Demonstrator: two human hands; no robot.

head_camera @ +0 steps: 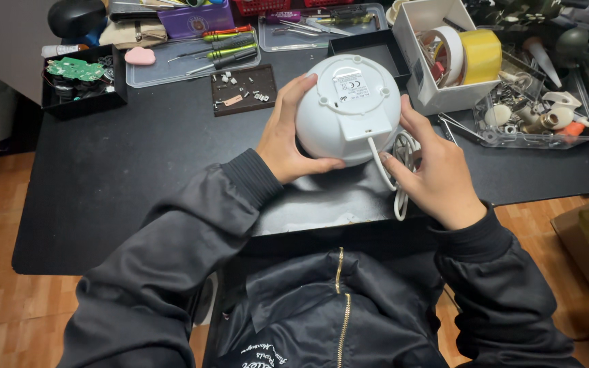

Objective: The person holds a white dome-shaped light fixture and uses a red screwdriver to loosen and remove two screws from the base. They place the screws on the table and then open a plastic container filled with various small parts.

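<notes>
White round device (349,109) — gripped between left hand (288,140) and right hand (438,174).

Viewpoint: head-worn, above the black matte desk top (138,170).
Direction: steeply downward and forward, over black jacket sleeves.
Nearness: close; round white plastic appliance (349,109) near frame centre.
Reach: far desk edge at top, wooden floor at both sides.
Views: one only.
</notes>
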